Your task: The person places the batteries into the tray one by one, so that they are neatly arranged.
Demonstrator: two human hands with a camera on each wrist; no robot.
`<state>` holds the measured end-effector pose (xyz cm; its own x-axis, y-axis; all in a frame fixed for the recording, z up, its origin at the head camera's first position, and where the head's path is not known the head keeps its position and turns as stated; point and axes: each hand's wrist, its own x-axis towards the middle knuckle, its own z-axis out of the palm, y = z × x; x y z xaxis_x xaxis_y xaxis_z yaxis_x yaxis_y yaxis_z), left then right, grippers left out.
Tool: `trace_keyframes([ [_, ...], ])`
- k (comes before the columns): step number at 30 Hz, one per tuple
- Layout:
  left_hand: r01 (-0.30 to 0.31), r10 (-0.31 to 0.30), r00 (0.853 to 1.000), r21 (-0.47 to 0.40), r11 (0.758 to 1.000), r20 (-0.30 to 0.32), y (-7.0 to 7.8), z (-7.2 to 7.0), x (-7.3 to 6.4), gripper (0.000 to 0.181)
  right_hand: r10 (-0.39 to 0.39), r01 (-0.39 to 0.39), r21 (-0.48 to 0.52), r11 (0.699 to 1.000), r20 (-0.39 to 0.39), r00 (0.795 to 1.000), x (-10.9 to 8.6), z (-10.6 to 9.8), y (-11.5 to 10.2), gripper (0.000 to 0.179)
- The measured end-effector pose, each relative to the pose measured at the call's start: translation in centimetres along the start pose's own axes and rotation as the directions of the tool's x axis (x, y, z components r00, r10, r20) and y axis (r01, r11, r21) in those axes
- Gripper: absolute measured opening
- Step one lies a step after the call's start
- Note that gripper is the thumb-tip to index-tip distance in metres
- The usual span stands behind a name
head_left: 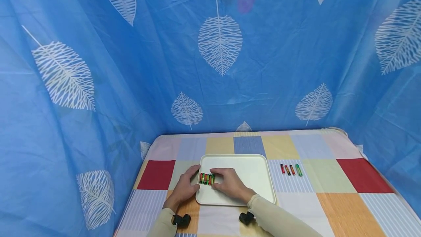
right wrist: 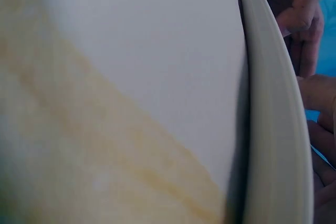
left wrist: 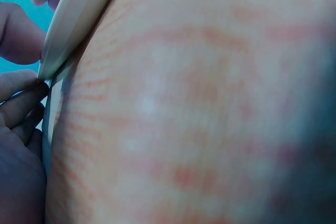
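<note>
You are having the row of red and green batteries lying between your two hands, at the left end of the cream tray. Your left hand is spreading its thumb and fingers around the row's left end, beside the tray's rim, grasping nothing. Your right hand is curving over the tray, its thumb and forefinger bracketing the rightmost battery's two ends; whether they are pinching it, you cannot tell. Four separate batteries are lying on the patchwork tablecloth, right of the tray, well apart from both hands.
</note>
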<state>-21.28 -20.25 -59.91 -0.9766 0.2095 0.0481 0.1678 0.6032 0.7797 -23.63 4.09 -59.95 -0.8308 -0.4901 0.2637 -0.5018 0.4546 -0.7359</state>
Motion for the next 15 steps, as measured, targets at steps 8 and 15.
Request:
trace_keyframes([
  [8,-0.005,0.005,1.0,-0.002,1.0,-0.003,0.2,-0.1,0.0,0.077,0.009,-0.008,0.045,0.999,-0.004,1.0,-0.3,-0.5,0.1,0.053],
  [15,0.006,-0.006,1.0,-0.002,1.0,-0.002,0.2,0.0,0.0,0.078,0.041,-0.044,0.086,0.995,0.026,0.999,-0.7,-1.4,0.5,0.053],
])
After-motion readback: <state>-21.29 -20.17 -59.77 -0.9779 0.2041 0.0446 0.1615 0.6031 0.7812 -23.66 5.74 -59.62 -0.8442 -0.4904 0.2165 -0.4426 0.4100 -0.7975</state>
